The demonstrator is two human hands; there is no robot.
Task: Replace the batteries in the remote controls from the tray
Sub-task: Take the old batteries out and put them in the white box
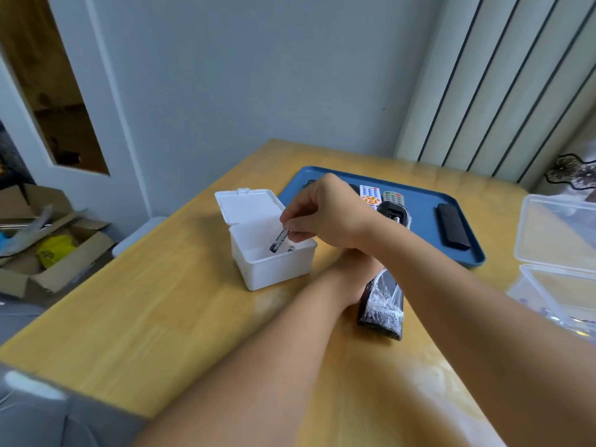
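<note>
Wooden table (pixel 154 317) nearest us carries everything. Our left hand (pixel 351 272), mostly hidden, steadies a plastic-wrapped remote (pixel 383 304), probably keeping its compartment handy. Our right hand (pixel 325 214) crosses over, pinching a battery (pixel 279 239) inside the open white box (pixel 274 266). Beyond, more remotes wait on the blue tray (pixel 425 204).

Between the right fingertips (pixel 288 224) a glossy battery (pixel 279 240); just beneath, a matt white plastic box (pixel 274 269). Smooth, faintly shiny wooden table (pixel 161 301); crinkly clear film wraps the black remote (pixel 383 304).
</note>
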